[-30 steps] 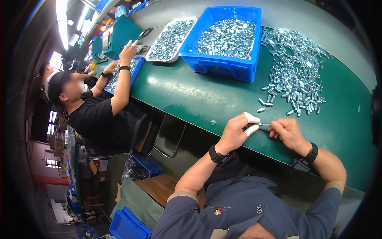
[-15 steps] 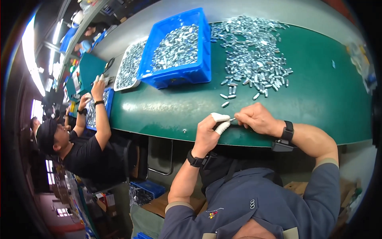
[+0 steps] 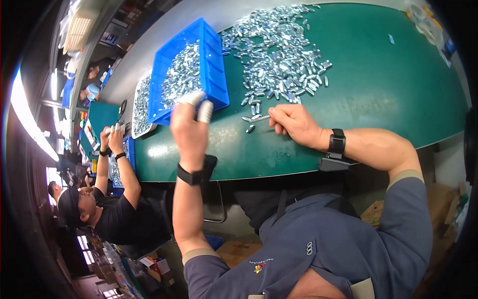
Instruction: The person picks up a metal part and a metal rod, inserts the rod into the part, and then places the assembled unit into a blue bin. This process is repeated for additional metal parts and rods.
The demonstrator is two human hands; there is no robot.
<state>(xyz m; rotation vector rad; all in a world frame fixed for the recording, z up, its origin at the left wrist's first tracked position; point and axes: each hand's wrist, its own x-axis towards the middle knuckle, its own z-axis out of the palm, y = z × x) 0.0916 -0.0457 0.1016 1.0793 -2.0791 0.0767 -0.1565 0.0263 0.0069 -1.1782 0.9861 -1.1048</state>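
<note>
My left hand (image 3: 190, 133), white covers on its thumb and a finger, is over the near edge of the blue bin (image 3: 215, 74). Its covered fingertips look apart, with nothing visible between them, though they are slightly blurred. The bin holds many small silvery metal parts (image 3: 181, 74). Above the green table, my right hand (image 3: 298, 124) is closed on a thin metal rod (image 3: 260, 118). The rod's tip points left, close to a few loose metal parts (image 3: 250, 128) at the near end of a spread-out heap (image 3: 281, 60).
A white tray (image 3: 141, 107) full of similar parts stands left of the bin. Farther left, a co-worker in black (image 3: 117, 214) works over another blue tray (image 3: 128, 162). The green tabletop (image 3: 348, 94) ends in a curved edge before me. Clear plastic items (image 3: 425, 25) lie far right.
My left hand has left the right hand and moved left and away to the bin, its fingertips parting. My right hand has moved away from me to the loose parts, still holding the rod.
</note>
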